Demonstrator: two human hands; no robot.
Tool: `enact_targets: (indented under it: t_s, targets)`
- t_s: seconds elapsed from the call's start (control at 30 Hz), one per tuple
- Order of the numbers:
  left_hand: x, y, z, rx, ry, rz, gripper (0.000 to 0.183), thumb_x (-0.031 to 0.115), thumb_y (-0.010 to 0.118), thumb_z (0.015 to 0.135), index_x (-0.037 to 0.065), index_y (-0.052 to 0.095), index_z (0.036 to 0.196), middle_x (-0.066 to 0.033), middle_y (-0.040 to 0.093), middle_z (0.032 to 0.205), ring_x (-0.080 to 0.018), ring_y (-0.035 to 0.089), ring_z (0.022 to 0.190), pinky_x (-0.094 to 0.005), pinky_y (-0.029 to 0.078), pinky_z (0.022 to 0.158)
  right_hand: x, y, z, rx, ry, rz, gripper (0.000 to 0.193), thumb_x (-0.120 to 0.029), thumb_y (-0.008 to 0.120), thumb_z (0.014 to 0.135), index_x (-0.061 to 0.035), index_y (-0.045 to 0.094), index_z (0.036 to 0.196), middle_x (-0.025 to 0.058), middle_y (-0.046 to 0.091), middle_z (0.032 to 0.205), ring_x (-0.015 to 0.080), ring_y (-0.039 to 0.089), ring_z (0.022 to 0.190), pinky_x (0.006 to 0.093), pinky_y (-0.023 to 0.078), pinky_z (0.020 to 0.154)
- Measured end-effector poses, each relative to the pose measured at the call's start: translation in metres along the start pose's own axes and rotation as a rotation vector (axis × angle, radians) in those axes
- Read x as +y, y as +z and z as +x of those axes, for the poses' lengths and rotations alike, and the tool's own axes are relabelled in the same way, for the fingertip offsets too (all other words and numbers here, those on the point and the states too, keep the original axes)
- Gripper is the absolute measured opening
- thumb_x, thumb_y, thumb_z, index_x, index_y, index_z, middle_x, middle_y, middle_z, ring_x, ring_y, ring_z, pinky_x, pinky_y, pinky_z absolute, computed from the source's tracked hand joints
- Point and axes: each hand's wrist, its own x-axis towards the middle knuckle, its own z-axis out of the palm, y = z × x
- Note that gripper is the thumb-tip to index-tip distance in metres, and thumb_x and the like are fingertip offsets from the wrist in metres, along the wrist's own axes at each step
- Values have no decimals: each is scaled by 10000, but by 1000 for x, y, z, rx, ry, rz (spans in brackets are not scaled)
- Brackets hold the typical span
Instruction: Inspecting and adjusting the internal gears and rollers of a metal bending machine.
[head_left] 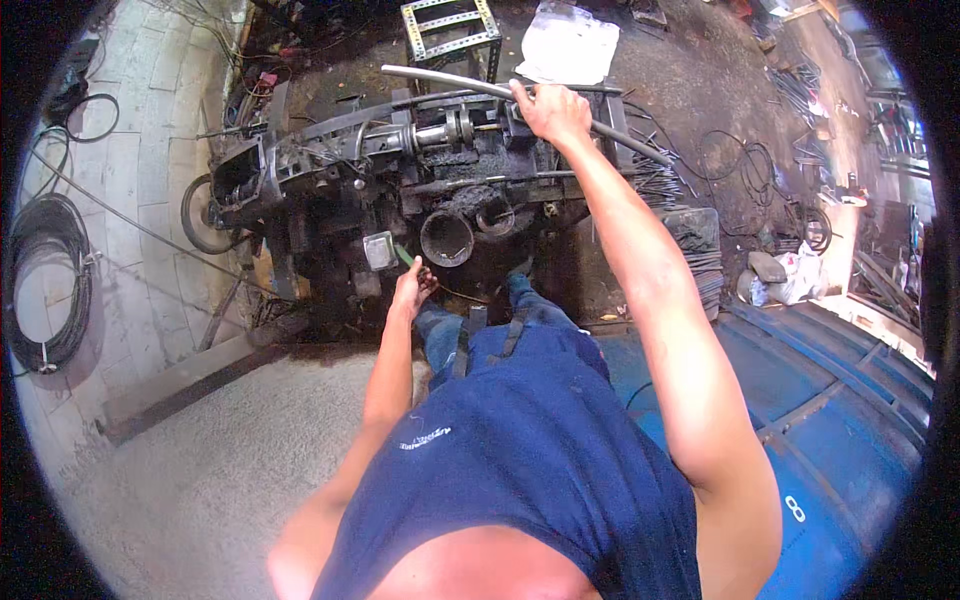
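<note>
My right hand (558,112) is wrapped round a long grey metal rod (440,77) and holds it over the machine, its far left end sticking out past my fingers. The rod slopes down to the right beyond my hand. My left hand (412,288) is low at the machine's near side, its fingers curled at a small green handle (402,255). Beside that handle is a pale square plate or box (380,250). The dark, greasy machine (340,175) stretches across in front of me, with a shiny metal shaft (435,134) along its top.
A round open metal cup (447,238) is on the machine's near side. Several thin rods (660,185) lie at its right end. A slotted metal frame (450,30) and a white sheet (570,42) are beyond. Coiled black cable (45,280) hangs at left; blue metal panels (820,430) lie right.
</note>
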Motion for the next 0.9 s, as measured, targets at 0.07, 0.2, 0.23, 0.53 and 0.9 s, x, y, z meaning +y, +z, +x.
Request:
enact_targets:
  t_s: [0.07, 0.2, 0.23, 0.53, 0.9]
  targets:
    - [-5, -7, 0, -12, 3, 46, 396, 443, 599, 940, 51, 585, 887, -47, 566, 745, -204, 614, 740, -360, 539, 725, -1, -1, -1, 5, -4, -9, 711, -653, 382, 913, -37, 737, 886, 224, 700, 901, 385, 681, 907, 464, 521, 818]
    - [-15, -13, 3, -51, 5, 165, 419, 465, 601, 932, 46, 613, 924, -51, 605, 790, -172, 630, 770, -328, 535, 721, 0, 3, 0, 70, -44, -17, 695, -637, 395, 914, -36, 738, 847, 210, 701, 840, 382, 689, 855, 467, 530, 779]
    - [-19, -15, 6, -78, 10, 210, 424, 468, 602, 931, 45, 617, 931, -50, 612, 798, -164, 633, 775, -323, 535, 713, 1, 3, -1, 64, -38, -23, 695, -637, 395, 914, -36, 738, 847, 210, 701, 840, 382, 689, 855, 467, 530, 779]
    - [-36, -61, 87, 87, 70, 1314, 693, 622, 519, 882, -30, 678, 1059, -245, 677, 1055, -384, 645, 1025, -440, 491, 896, -9, 8, 2, 167, -113, 6, 621, -600, 451, 904, -53, 676, 1091, 221, 670, 1039, 362, 640, 1023, 471, 506, 866]
    - [10, -46, -7, 56, 427, 1109, 489, 424, 579, 909, -11, 666, 1114, -235, 680, 1054, -357, 650, 1044, -416, 497, 894, 117, 146, -166, -19, 145, 460, 461, -280, 646, 820, -48, 551, 1206, 158, 602, 1102, 364, 531, 1168, 515, 429, 951]
